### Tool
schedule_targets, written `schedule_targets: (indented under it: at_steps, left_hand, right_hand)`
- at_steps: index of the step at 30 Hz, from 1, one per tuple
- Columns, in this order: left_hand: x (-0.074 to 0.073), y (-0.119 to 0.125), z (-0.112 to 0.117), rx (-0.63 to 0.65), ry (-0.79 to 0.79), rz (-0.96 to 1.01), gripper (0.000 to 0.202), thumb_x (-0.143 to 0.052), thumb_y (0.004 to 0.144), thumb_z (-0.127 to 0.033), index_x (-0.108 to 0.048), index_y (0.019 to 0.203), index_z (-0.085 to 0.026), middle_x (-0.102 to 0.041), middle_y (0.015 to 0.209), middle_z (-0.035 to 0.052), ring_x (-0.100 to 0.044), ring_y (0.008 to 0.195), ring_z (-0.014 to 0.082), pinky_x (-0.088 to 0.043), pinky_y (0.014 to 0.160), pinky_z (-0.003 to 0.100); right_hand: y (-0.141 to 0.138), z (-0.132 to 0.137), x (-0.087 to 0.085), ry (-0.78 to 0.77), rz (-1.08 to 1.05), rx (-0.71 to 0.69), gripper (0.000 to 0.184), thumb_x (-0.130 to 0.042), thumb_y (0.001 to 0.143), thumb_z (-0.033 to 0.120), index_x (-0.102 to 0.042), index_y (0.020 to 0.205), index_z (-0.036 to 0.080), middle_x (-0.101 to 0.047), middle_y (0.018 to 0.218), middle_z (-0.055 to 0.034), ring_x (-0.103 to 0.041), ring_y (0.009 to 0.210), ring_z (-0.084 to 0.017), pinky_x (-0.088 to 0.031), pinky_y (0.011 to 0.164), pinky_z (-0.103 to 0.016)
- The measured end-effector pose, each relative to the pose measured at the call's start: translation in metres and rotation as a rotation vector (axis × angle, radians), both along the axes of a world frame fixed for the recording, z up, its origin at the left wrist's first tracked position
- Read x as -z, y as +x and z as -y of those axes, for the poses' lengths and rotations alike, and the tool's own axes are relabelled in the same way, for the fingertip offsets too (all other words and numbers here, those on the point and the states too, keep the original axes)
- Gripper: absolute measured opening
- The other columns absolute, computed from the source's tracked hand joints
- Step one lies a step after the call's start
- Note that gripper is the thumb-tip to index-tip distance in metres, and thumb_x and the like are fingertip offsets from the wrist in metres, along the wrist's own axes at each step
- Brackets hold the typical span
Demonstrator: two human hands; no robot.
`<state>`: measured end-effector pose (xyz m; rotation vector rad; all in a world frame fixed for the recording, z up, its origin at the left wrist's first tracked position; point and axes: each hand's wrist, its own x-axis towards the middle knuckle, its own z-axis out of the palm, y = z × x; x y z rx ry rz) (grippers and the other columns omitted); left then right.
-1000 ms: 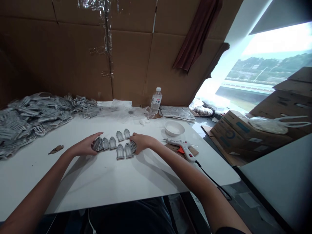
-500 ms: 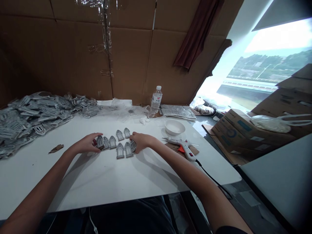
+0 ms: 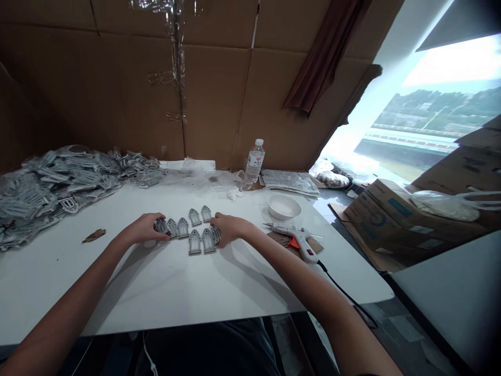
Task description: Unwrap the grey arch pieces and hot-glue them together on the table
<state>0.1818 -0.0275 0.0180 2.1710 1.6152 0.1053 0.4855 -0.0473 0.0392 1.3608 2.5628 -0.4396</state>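
Just left of the middle of the frame, both hands rest low over the white counter point(image 3: 156, 297), reaching in from the bottom corners. The left hand point(image 3: 148, 228) is partly curled, thumb and fingers set around a small cluster of grey pieces point(image 3: 162, 226); how many it has hold of, I cannot tell. The right hand point(image 3: 229, 228), close to the centre of the frame, is bent around a bunch of similar parts point(image 3: 216, 235), its fingers mostly hidden behind them.

Between the hands, six small arched frames point(image 3: 194, 242) lie on the counter: two just beside the left hand's cluster, two a little higher toward the centre, and two lower down, side by side, near the right hand.

A large heap of grey pieces point(image 3: 70, 175) fills the left edge of the frame, with a brown scrap point(image 3: 94, 235) below it. Right of centre stand a clear bottle point(image 3: 254, 164) with a white cap and, lower down, a shallow white bowl point(image 3: 284, 215). Below the bowl, a white glue gun point(image 3: 295, 235) with an orange trigger lies over a piece of cardboard point(image 3: 279, 238), its black cord point(image 3: 340, 287) running toward the lower right. Cardboard boxes point(image 3: 387, 222) sit at the far right.
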Motion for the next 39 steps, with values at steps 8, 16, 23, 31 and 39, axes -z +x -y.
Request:
schedule_targets:
  at_steps: [8, 16, 23, 31, 39]
  left_hand:
    - [0.0, 0.0, 0.0, 0.004, 0.053, 0.028, 0.074, -0.067, 0.061, -0.057, -0.055, 0.122, -0.018, -0.062, 0.118, 0.0107, -0.061, 0.098, 0.0281, -0.05, 0.073, 0.03]
    - [-0.005, 0.016, -0.006, 0.131, 0.06, 0.028, 0.083, -0.068, 0.059, -0.054, -0.05, 0.132, -0.02, -0.051, 0.136, 0.0094, -0.054, 0.114, 0.03, -0.049, 0.085, 0.031]
    - [-0.005, 0.023, -0.011, 0.138, 0.001, -0.082, 0.077, -0.068, 0.058, -0.048, -0.052, 0.127, -0.019, -0.056, 0.127, 0.0117, -0.054, 0.112, 0.0315, -0.048, 0.084, 0.033]
    - [-0.016, 0.033, -0.007, 0.176, 0.046, 0.061, 0.075, -0.068, 0.058, -0.049, -0.052, 0.125, -0.022, -0.055, 0.127, 0.0088, -0.054, 0.111, 0.0301, -0.047, 0.084, 0.031]
    - [-0.007, 0.044, -0.007, 0.259, 0.007, 0.086, 0.065, -0.067, 0.06, -0.042, -0.051, 0.12, -0.023, -0.056, 0.12, 0.0077, -0.054, 0.108, 0.0288, -0.046, 0.08, 0.03]
  right_hand:
    - [-0.001, 0.001, -0.002, -0.013, 0.007, 0.014, 0.066, -0.076, 0.06, 0.035, -0.051, 0.119, 0.018, -0.05, 0.123, -0.0117, -0.058, 0.096, -0.024, -0.043, 0.062, -0.027]
    - [-0.002, 0.002, -0.002, -0.012, 0.006, 0.019, 0.066, -0.075, 0.059, 0.035, -0.051, 0.118, 0.019, -0.05, 0.12, -0.0116, -0.059, 0.097, -0.026, -0.045, 0.064, -0.029]
    - [-0.003, 0.003, -0.004, -0.013, 0.001, 0.025, 0.062, -0.076, 0.059, 0.034, -0.052, 0.114, 0.02, -0.05, 0.119, -0.0111, -0.059, 0.095, -0.025, -0.044, 0.065, -0.028]
    - [0.001, -0.001, 0.001, -0.019, -0.032, 0.019, 0.066, -0.075, 0.058, 0.036, -0.052, 0.117, 0.019, -0.05, 0.119, -0.0102, -0.057, 0.092, -0.022, -0.042, 0.064, -0.025]
    - [0.009, -0.011, 0.01, -0.012, -0.113, -0.012, 0.069, -0.074, 0.055, 0.04, -0.054, 0.118, 0.019, -0.053, 0.118, -0.0097, -0.058, 0.096, -0.023, -0.046, 0.075, -0.027]
